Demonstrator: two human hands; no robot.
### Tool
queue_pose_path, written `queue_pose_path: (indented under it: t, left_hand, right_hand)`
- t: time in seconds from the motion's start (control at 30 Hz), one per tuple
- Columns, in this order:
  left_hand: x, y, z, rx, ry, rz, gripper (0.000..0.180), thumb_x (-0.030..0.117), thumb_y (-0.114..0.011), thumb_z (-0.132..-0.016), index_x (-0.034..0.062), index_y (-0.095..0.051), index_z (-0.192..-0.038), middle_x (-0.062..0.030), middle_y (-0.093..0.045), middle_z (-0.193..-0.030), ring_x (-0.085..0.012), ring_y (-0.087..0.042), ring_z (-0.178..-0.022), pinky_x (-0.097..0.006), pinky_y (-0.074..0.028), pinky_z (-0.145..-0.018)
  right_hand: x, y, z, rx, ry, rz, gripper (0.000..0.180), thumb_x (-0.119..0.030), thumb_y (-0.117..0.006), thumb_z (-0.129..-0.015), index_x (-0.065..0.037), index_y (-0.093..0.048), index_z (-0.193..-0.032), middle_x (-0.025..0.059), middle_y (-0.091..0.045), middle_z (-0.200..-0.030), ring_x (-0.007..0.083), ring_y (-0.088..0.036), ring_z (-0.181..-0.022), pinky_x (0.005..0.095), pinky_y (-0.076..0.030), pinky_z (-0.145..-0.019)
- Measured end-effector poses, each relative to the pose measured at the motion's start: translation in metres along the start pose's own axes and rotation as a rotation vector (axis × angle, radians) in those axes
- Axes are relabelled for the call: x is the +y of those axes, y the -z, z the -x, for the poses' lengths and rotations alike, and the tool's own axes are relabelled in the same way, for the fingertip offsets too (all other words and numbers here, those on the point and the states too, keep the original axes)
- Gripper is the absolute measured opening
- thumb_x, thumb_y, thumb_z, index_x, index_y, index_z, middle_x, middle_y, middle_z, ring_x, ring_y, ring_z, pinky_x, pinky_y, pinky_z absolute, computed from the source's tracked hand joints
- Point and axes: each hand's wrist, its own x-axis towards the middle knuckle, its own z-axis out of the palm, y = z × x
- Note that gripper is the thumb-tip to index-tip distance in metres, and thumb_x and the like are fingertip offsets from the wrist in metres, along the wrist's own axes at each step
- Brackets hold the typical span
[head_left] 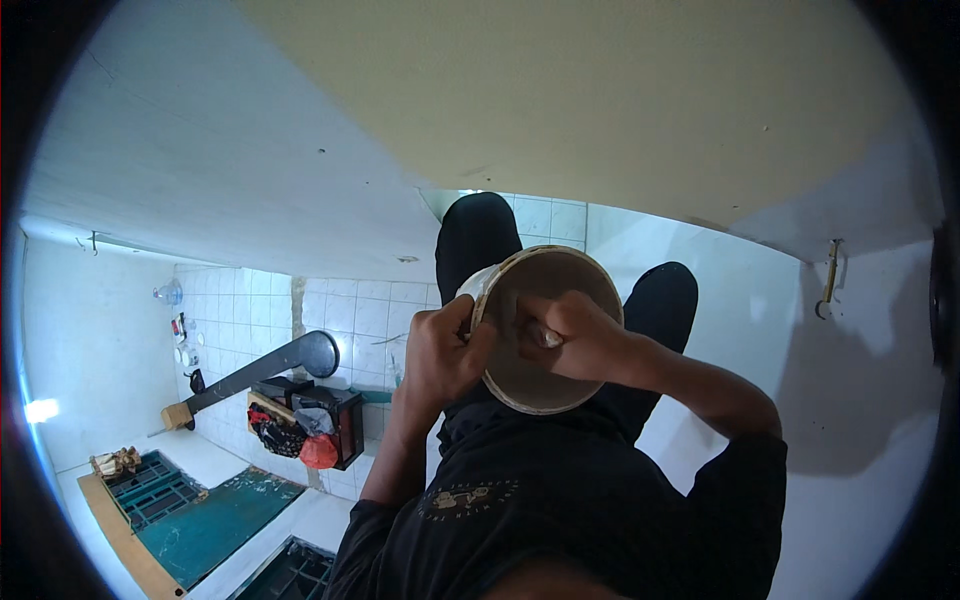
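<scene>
A round bucket [545,398] with a pale, worn rim and a brown-grey inside rests between my thighs. Its white outer wall shows at the left, beside my knee. My left hand [440,350] grips that left side, with the thumb over the rim and the other fingers mostly hidden behind the wall. Over the bucket's mouth, my right hand [580,335] is closed in a fist, its knuckles toward the left. Something small and whitish [549,340] shows at the fist; its kind is too unclear to name. Whether the fist touches the inner surface cannot be told.
Close in front stands a large pale wall [560,90]. To the left, a long dark bench-like plank [260,375] and a black crate [345,430] with cloths and a red bag [319,451] stand on white floor tiles. A green door [215,525] is farther left. A metal hook [829,280] hangs at right.
</scene>
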Motion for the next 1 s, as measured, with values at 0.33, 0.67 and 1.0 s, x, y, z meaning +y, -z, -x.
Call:
queue_pose_path:
  t: [0.33, 0.67, 1.0]
  left_hand:
    - [0.006, 0.004, -0.006, 0.015, 0.002, 0.014, 0.027, 0.012, -0.066, -0.086, -0.0028, -0.053, -0.068, -0.0162, -0.048, -0.052, -0.0157, -0.043, -0.044, -0.037, -0.038, -0.045]
    - [0.007, 0.004, -0.009, 0.011, 0.009, 0.043, 0.026, 0.01, -0.065, -0.087, -0.0026, -0.053, -0.069, -0.0148, -0.048, -0.052, -0.0129, -0.044, -0.046, -0.036, -0.038, -0.046]
    - [0.006, 0.005, -0.009, 0.003, -0.003, 0.02, 0.024, 0.01, -0.063, -0.086, -0.0027, -0.051, -0.068, -0.0158, -0.047, -0.052, -0.0138, -0.044, -0.045, -0.036, -0.038, -0.046]
  right_hand:
    - [0.009, -0.01, -0.012, -0.197, 0.087, -0.006, 0.022, -0.015, -0.068, -0.09, -0.004, -0.066, -0.108, 0.0187, -0.072, -0.095, 0.0386, -0.07, -0.089, 0.0449, -0.055, -0.081]
    - [0.011, -0.009, -0.012, -0.286, 0.051, -0.047, 0.025, -0.016, -0.066, -0.092, -0.002, -0.065, -0.113, 0.019, -0.072, -0.098, 0.0381, -0.07, -0.09, 0.0453, -0.054, -0.084]
    - [-0.001, 0.022, -0.021, -0.123, 0.01, -0.085, 0.031, -0.013, -0.068, -0.087, -0.001, -0.064, -0.115, 0.0222, -0.073, -0.088, 0.0418, -0.071, -0.085, 0.0425, -0.058, -0.077]
